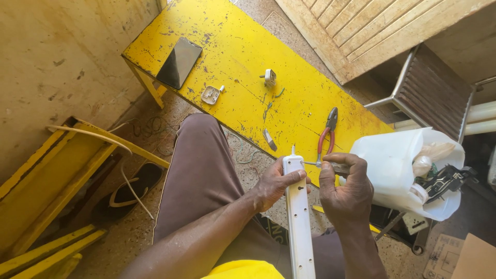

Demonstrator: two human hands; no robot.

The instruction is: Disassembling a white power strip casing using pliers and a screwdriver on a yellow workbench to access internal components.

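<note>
Both hands grip: left hand (273, 185) clamps white power strip (298, 217); right hand (345, 188) pinches, seemingly, a screwdriver (320, 164).

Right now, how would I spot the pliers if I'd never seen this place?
Find the long yellow bench running across the middle. Follow it to its near end, just above the person's right hand. The pliers lie there on the bench, the only tool with red handles; the small white plug parts sit farther up the bench.

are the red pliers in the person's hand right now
No, the red-handled pliers lie on the yellow bench, while the right hand holds a small tool against the white power strip.
</note>
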